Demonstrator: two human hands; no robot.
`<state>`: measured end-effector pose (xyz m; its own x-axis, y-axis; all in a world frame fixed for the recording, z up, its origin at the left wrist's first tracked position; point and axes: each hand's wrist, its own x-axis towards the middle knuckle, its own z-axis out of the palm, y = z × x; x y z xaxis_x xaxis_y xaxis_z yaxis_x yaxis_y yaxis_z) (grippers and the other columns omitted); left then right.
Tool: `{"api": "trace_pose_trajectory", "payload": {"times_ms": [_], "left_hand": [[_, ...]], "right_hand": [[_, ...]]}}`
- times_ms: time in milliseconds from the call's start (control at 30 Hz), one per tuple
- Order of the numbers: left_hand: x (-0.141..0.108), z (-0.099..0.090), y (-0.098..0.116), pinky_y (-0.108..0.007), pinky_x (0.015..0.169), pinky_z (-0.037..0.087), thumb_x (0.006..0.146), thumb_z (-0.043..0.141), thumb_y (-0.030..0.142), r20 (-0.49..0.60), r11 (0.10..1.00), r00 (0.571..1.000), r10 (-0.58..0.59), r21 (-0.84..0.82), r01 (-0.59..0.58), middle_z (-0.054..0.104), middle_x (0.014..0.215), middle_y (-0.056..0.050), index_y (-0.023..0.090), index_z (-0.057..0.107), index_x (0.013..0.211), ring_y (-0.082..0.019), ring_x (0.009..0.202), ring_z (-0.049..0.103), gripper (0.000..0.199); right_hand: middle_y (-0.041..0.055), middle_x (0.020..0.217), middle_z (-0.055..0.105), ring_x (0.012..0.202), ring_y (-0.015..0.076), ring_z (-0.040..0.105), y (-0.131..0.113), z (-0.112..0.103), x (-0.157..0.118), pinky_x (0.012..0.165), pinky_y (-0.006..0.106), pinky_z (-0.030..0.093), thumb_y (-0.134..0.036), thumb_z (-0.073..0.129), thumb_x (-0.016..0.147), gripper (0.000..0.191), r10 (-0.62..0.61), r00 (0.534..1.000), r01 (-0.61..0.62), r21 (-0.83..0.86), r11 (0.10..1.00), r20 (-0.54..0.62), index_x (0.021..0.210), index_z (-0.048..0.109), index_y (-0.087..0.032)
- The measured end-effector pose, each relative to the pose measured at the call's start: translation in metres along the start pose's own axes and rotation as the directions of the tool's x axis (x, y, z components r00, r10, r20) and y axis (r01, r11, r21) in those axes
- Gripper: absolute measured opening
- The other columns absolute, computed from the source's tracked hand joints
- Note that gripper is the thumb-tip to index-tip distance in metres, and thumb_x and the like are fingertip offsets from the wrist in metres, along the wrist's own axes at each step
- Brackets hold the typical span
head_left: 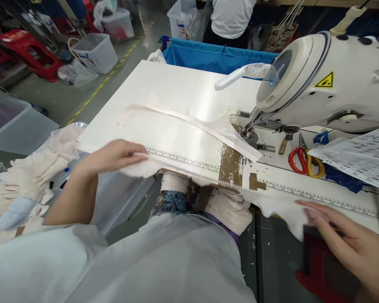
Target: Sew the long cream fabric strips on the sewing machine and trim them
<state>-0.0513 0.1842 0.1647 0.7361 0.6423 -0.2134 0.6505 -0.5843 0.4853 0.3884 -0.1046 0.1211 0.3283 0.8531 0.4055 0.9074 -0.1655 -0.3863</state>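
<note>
White cloth [282, 207] hangs along the near edge of the bench [177, 84] in the head view, between the two hands. The left hand [121, 155] pinches one end, thumb and fingers closed; the right hand [344, 240], slightly blurred, grips the other end, fingers nearly closed. A pale strip [205, 126] reaches beside the sewing machine [344, 88], near red-handled scissors [298, 160].

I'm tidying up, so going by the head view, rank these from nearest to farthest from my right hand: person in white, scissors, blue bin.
From the right hand:
1. Scissors: right side of the table.
2. Blue bin: beyond the table.
3. Person: behind the blue bin.
</note>
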Motion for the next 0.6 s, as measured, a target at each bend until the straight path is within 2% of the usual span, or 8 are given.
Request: {"api": "trace_pose_trajectory", "payload": {"times_ms": [33, 100, 167, 200, 233, 333, 400, 600], "left_hand": [[0.002, -0.006, -0.007, -0.031, 0.067, 0.050, 0.091, 0.036, 0.062, -0.173, 0.992, 0.985, -0.018, 0.120, 0.040, 0.069, 0.081, -0.003, 0.017, 0.072, 0.098, -0.020, 0.073, 0.063, 0.058], [0.009, -0.008, -0.017, -0.039, 0.083, 0.052, 0.095, 0.029, 0.056, -0.478, 0.948, 0.878, 0.030, 0.291, 0.126, 0.071, 0.091, -0.005, 0.015, 0.071, 0.106, -0.023, 0.089, 0.065, 0.059], [0.015, 0.000, -0.027, -0.042, 0.098, 0.048, 0.099, 0.027, 0.043, -0.613, 0.921, 0.783, 0.110, 0.359, 0.151, 0.072, 0.103, -0.005, 0.014, 0.068, 0.111, -0.021, 0.101, 0.064, 0.052], [0.017, 0.007, -0.032, -0.043, 0.104, 0.045, 0.099, 0.027, 0.037, -0.631, 0.919, 0.764, 0.134, 0.368, 0.143, 0.071, 0.109, -0.005, 0.014, 0.067, 0.112, -0.020, 0.106, 0.064, 0.047], [0.018, 0.017, -0.037, -0.044, 0.109, 0.042, 0.099, 0.029, 0.033, -0.631, 0.920, 0.763, 0.143, 0.369, 0.132, 0.071, 0.114, -0.004, 0.015, 0.067, 0.112, -0.019, 0.110, 0.063, 0.044], [0.014, 0.049, -0.051, -0.053, 0.117, 0.031, 0.095, 0.034, 0.027, -0.575, 0.935, 0.814, 0.079, 0.325, 0.138, 0.068, 0.123, -0.006, 0.019, 0.068, 0.113, -0.023, 0.122, 0.059, 0.039], [0.008, 0.069, -0.055, -0.058, 0.118, 0.025, 0.092, 0.036, 0.025, -0.550, 0.947, 0.835, 0.012, 0.275, 0.167, 0.064, 0.131, -0.007, 0.022, 0.066, 0.120, -0.026, 0.129, 0.054, 0.040], [-0.006, 0.103, -0.025, -0.055, 0.120, 0.022, 0.094, 0.035, 0.026, -0.633, 0.958, 0.773, -0.042, 0.193, 0.210, 0.047, 0.149, -0.011, 0.020, 0.048, 0.143, -0.028, 0.142, 0.038, 0.051]], "right_hand": [[0.0101, 0.087, 0.074, 0.085, 0.0258, 0.071, 0.005, 0.000, 0.005, 0.087, 0.043, 0.055, -0.058, 0.044, 0.096, 0.045, -0.077, 0.994, 0.070, -0.087, 0.994, -0.072, 0.093, 0.076, -0.026], [0.0120, 0.088, 0.073, 0.096, 0.0272, 0.069, 0.014, 0.007, 0.013, 0.102, 0.050, 0.044, -0.032, 0.043, 0.099, 0.034, -0.259, 0.930, 0.191, -0.260, 0.947, -0.259, 0.108, 0.074, -0.022], [0.0115, 0.092, 0.074, 0.103, 0.0289, 0.068, 0.026, 0.022, 0.014, 0.107, 0.054, 0.036, -0.021, 0.044, 0.095, 0.034, -0.377, 0.830, 0.208, -0.399, 0.893, -0.410, 0.113, 0.073, -0.020], [0.0110, 0.096, 0.075, 0.108, 0.0298, 0.066, 0.032, 0.031, 0.012, 0.108, 0.055, 0.033, -0.019, 0.045, 0.093, 0.034, -0.411, 0.814, 0.226, -0.429, 0.875, -0.410, 0.113, 0.072, -0.020], [0.0103, 0.102, 0.075, 0.113, 0.0307, 0.064, 0.037, 0.039, 0.008, 0.110, 0.056, 0.031, -0.019, 0.045, 0.092, 0.034, -0.415, 0.832, 0.241, -0.434, 0.868, -0.368, 0.114, 0.071, -0.020], [0.0092, 0.118, 0.071, 0.127, 0.0310, 0.055, 0.045, 0.057, -0.007, 0.113, 0.061, 0.023, -0.019, 0.041, 0.094, 0.036, -0.309, 0.942, 0.248, -0.345, 0.905, -0.133, 0.119, 0.068, -0.021], [0.0095, 0.124, 0.068, 0.131, 0.0306, 0.050, 0.043, 0.060, -0.016, 0.114, 0.064, 0.020, -0.017, 0.039, 0.095, 0.039, -0.260, 0.964, 0.233, -0.298, 0.926, -0.056, 0.123, 0.065, -0.021], [0.0163, 0.143, 0.052, 0.139, 0.0348, 0.040, 0.000, 0.067, -0.031, 0.114, 0.066, 0.018, -0.017, 0.038, 0.095, 0.052, -0.158, 0.978, 0.109, -0.306, 0.946, -0.139, 0.146, 0.046, -0.018]]}}
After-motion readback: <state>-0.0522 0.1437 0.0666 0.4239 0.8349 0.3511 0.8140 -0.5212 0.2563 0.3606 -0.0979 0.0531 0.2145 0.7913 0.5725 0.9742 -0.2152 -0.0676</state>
